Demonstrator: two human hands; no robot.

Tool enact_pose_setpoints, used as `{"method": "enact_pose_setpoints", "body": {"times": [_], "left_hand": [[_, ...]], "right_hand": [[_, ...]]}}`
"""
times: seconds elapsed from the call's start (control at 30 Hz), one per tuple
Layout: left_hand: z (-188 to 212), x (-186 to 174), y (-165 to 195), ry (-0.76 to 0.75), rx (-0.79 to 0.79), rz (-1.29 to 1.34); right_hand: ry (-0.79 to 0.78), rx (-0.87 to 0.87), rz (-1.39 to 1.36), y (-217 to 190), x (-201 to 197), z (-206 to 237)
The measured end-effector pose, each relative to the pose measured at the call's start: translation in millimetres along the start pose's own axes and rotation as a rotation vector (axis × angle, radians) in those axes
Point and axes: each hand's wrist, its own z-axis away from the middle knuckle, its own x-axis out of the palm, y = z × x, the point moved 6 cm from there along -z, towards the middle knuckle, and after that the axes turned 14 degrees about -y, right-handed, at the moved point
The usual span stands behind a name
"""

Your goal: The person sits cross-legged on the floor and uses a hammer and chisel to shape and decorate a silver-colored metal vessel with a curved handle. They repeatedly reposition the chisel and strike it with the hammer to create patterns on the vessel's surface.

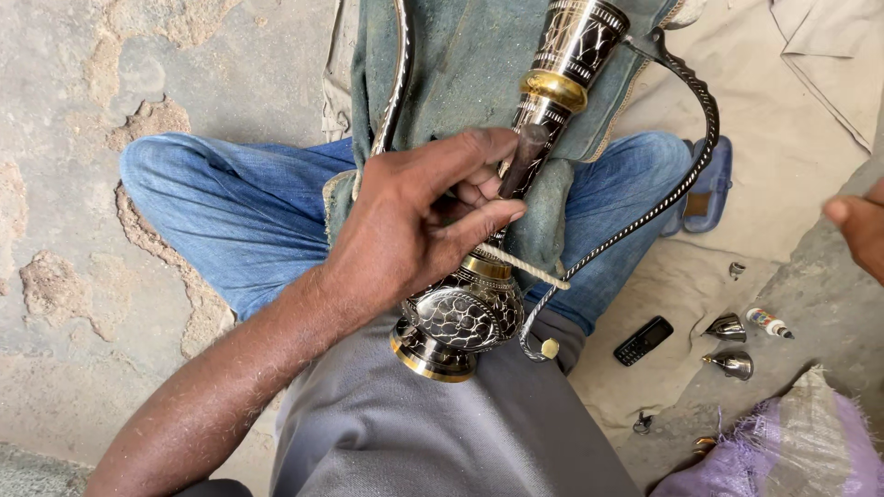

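An ornate black-and-silver metal vessel [458, 317] with brass bands lies tilted across my lap, base toward me and neck [577, 41] pointing away. Thin twisted handles curve off it on the right [686, 175] and the left [398, 83]. My left hand [414, 221] rests on the vessel's middle, its fingers closed round a dark brown rod-like tool [525, 158] pressed against the body. A cream cord or stick [529, 268] runs out from under the fingers. My right hand [861, 230] shows only partly at the right edge, away from the vessel; its grip is hidden.
A grey-green cloth [470, 64] covers my lap under the vessel. On the beige sheet at right lie a black mobile phone [643, 340], two small bell-shaped metal pieces [732, 364], a small tube [769, 323] and a blue sandal [704, 184]. A purple woven sack [792, 446] sits at bottom right.
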Motion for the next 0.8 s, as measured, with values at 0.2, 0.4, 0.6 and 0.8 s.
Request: {"method": "enact_pose_setpoints", "body": {"times": [0.2, 0.4, 0.6, 0.8], "left_hand": [[-1.9, -3.2, 0.7, -0.024, 0.01, 0.024], [1.9, -2.9, 2.8, -0.015, 0.035, 0.003], [3.1, -3.6, 0.6, -0.04, 0.036, -0.015], [-5.4, -4.4, 15.0, -0.042, 0.166, -0.022]], "right_hand": [[-0.028, 0.047, -0.014, 25.2, 9.3, 7.4], [-0.051, 0.102, -0.033, 51.7, 17.9, 19.3], [-0.081, 0.149, -0.073, 81.7, 37.6, 32.3], [-0.11, 0.334, -0.254, 66.4, 45.3, 56.9]]}}
